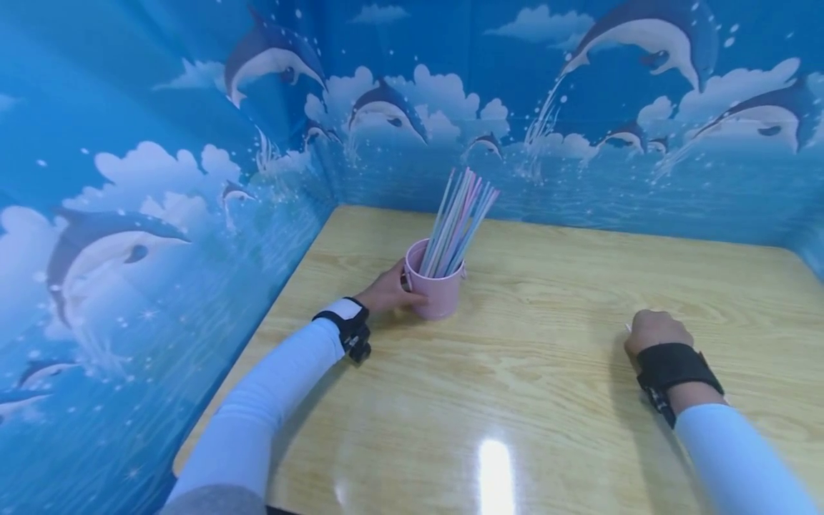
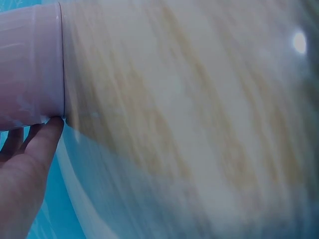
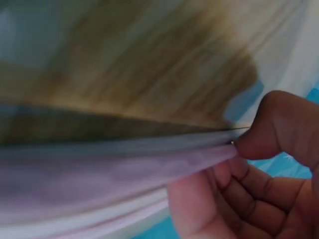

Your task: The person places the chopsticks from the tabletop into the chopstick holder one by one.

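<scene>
A small pink bucket stands on the wood-grain table, with a bundle of long pastel straws leaning to the right in it. My left hand is wrapped around the bucket's left side; in the left wrist view, fingertips touch the bucket close to its base. Far to the right, my right hand is low over the table. The right wrist view has its thumb and fingers pinching the ends of several straws in lilac, pale blue and white. From the head these straws are almost wholly hidden by the hand.
A blue curtain printed with dolphins and clouds rises along the table's back and left edges. Bright light reflects off the tabletop near the front. Both wrists carry black straps with small cameras.
</scene>
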`<action>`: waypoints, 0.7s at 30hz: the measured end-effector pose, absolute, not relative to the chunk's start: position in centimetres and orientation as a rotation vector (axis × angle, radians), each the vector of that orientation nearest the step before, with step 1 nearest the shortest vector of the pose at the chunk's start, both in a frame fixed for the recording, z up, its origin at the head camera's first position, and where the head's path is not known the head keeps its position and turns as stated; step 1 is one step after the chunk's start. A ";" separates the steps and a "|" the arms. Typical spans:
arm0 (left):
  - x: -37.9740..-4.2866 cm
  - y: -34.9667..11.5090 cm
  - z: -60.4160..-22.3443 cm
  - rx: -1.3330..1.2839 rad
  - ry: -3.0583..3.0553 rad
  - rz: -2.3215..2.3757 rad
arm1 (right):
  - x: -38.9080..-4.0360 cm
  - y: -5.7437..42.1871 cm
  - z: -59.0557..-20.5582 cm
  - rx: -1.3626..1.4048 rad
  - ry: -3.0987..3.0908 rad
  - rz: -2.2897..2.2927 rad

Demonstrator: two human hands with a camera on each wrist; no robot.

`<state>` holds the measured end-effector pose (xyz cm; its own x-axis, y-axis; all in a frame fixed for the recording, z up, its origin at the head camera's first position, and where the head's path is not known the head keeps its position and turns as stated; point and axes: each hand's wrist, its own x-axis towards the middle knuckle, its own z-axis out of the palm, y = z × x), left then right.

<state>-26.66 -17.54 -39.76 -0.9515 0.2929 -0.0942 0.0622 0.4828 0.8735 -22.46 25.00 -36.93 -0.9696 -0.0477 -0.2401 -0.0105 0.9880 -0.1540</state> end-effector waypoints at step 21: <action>-25.0 -17.1 -37.0 0.328 2.431 1.486 | -23.8 15.7 -18.6 -0.362 3.264 -1.482</action>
